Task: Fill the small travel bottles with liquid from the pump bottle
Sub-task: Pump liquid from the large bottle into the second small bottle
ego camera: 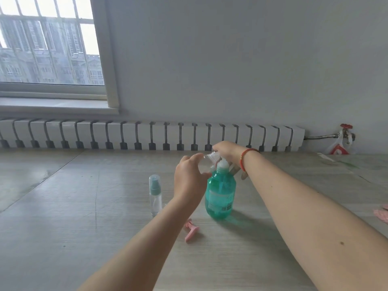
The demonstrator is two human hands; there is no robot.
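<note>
Green pump bottle (220,194) stands upright mid-counter (84,206). Right hand (225,150) sits on its white pump head, fingers curled down over it. Left hand (190,175) grips a clear small bottle (206,164) tilted at the spout, probably mouth-up to the nozzle, blurred. Second travel bottle (155,195), capped, stands just left. Pink razor (191,229) lies near the base.
</note>
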